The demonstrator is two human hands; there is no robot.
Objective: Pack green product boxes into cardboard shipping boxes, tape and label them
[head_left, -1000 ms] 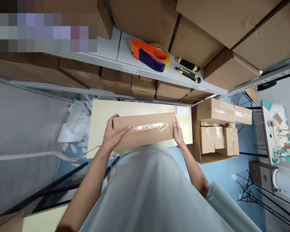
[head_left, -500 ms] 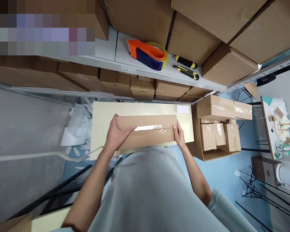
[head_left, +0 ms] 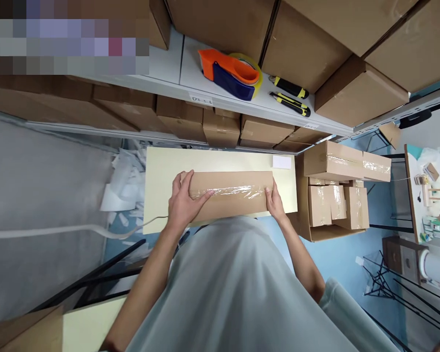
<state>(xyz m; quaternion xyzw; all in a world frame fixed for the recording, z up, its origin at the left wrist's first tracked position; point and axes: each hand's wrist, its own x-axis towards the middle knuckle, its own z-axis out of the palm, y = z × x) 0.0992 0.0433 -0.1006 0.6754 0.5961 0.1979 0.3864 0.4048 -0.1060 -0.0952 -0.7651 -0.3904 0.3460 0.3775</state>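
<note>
A long brown cardboard box [head_left: 231,195] with clear tape along its top is held between my two hands, over the pale yellow tabletop [head_left: 165,161] and close to my body. My left hand [head_left: 185,203] grips the box's left end, thumb on the top face and fingers around the far edge. At the right end, my right hand [head_left: 275,199] grips with its thumb on the near face and fingers along the side. A small white label or paper [head_left: 281,162] lies on the tabletop, beyond the box's right end.
On the shelf [head_left: 190,73] ahead sit an orange tape dispenser [head_left: 229,73] and two box cutters [head_left: 290,103]. A large open carton [head_left: 304,215] of taped boxes stands right of the table. White scraps [head_left: 121,183] lie at the left, near a pale hose [head_left: 77,228].
The view has shifted slightly. The box has turned a little in my hands, and my left fingers now reach further over its far left edge.
</note>
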